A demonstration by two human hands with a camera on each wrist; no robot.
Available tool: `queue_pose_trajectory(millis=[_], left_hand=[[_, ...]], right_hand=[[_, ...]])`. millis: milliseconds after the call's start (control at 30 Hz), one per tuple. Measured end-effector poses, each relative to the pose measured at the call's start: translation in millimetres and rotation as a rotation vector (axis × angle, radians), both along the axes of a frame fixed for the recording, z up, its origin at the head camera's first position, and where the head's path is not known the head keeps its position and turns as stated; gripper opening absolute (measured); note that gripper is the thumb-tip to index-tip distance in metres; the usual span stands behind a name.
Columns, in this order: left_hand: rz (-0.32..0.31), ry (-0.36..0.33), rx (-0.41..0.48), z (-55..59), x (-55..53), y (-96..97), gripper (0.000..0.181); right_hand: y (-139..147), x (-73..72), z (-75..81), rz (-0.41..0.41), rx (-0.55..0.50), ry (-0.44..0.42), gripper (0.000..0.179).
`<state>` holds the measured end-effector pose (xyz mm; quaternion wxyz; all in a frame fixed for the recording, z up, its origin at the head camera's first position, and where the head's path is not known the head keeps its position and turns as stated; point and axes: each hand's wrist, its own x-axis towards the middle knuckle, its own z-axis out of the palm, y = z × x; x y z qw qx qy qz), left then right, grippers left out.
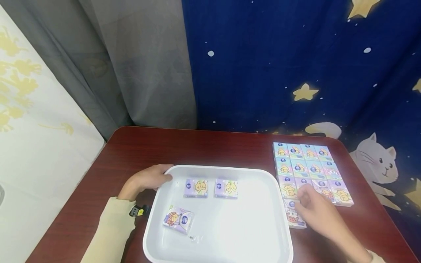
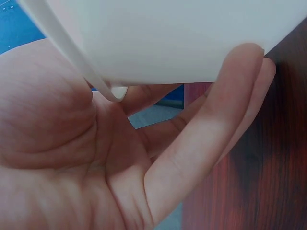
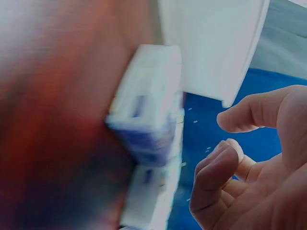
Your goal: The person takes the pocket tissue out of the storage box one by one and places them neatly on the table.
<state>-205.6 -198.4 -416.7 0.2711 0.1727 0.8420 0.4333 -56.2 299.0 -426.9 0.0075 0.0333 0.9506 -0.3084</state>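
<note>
A white tray (image 1: pixel 260 215) lies on the table. Its far left corner is held by my left hand (image 1: pixel 152 177), thumb over the rim and fingers underneath against the outer wall (image 2: pixel 158 43). Inside the tray are three small tissue packs with cartoon animals: one pack (image 1: pixel 196 188) and another pack (image 1: pixel 226 188) along the far side, and a tilted pack (image 1: pixel 178 219) nearer the left wall. My right hand (image 1: pixel 317 212) hovers by the nearest pack (image 1: pixel 292 215) of the group on the right. In the right wrist view, thumb and fingertips are apart with nothing between them.
Rows of tissue packs (image 1: pixel 304 168) lie side by side just right of the tray, blue-green ones at the back and purple ones nearer. The dark red table (image 1: pixel 204 146) ends at a blue star-patterned curtain (image 1: pixel 250 73) and a grey curtain (image 1: pixel 148 62).
</note>
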Motion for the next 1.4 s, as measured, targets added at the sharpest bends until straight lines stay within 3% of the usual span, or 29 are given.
queue_pose_trajectory(millis=[200, 400, 800, 967, 1400], left_hand=[[0.005, -0.003, -0.006, -1.3, -0.2, -1.1, 0.039], [0.004, -0.004, -0.011, -1.1, -0.9, -0.8, 0.038], [-0.001, 0.012, -0.038, 1.3, -0.9, 2.3, 0.039], [0.007, 0.019, -0.045, 1.3, -0.7, 2.0, 0.039], [0.019, 0.006, -0.029, 0.2, 0.4, -0.1, 0.038]], right_hand=[[-22, -15.0, 23.2, 0.055, 0.022, 0.064, 0.017], [-48, -33.2, 41.4, 0.167, 0.055, 0.152, 0.017], [-97, -62.7, 54.0, 0.38, 0.109, 0.211, 0.023], [-113, -72.1, 51.7, 0.451, 0.134, 0.162, 0.027], [-146, -87.8, 39.2, 0.538, 0.263, 0.015, 0.046]])
